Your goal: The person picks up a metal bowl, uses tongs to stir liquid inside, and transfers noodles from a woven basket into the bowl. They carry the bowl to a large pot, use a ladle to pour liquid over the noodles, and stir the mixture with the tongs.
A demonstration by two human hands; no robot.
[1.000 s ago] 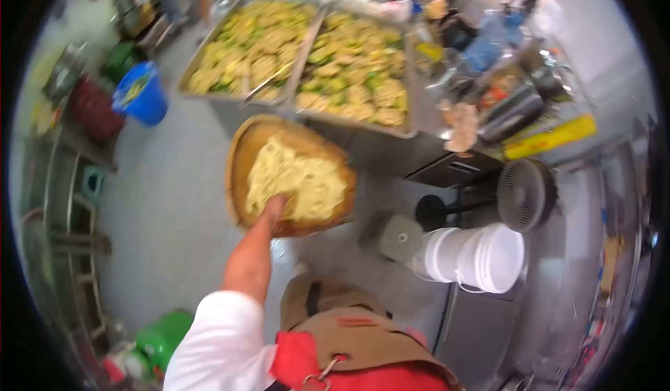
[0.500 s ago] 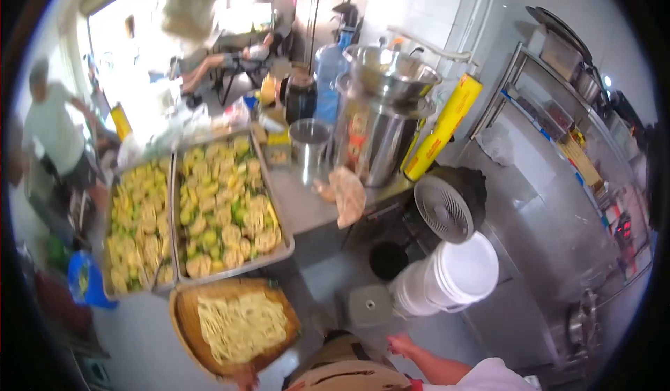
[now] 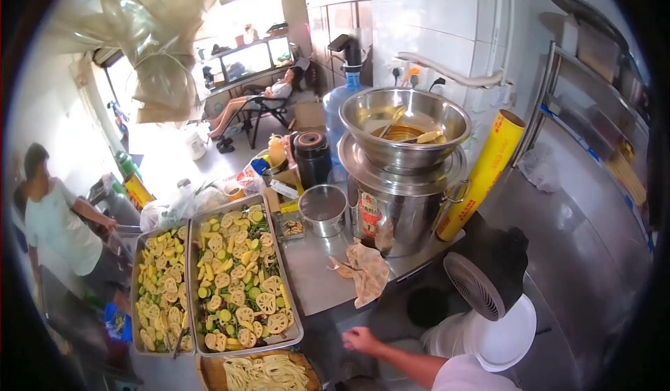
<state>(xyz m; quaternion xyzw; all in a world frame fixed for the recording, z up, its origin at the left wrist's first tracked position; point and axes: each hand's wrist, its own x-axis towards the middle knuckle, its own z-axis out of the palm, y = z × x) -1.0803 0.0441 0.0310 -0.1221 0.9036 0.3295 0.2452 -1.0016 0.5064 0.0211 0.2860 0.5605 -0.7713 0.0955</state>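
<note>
So my right hand is out near the edge of the worktop, fingers loosely drawn in with nothing in them that I can see, though I can't tell how tight the curl is. My left hand is out of the picture, so no clue whether it's wide, narrow or gripping something. The noodles lie in the basket at the very bottom of my view, just below the big right tray full of sliced lotus root. The basket's near side is cut off, so I can't say what's holding it up.

My two cents on handling a load like that: keep the basket level, because loose strands would probably slide to the low side. Best support is flat from underneath, not a pinch on the rim. I'd leave the noodles spread loosely too, since squashing them seems a good way to get clumps. Mind the corner of the tray right above, it'd be easy to bump. And keep that free arm slow: the white bucket and the fan are close to my forearm, and the crumpled cloth on the worktop edge looks easy to snag
</note>
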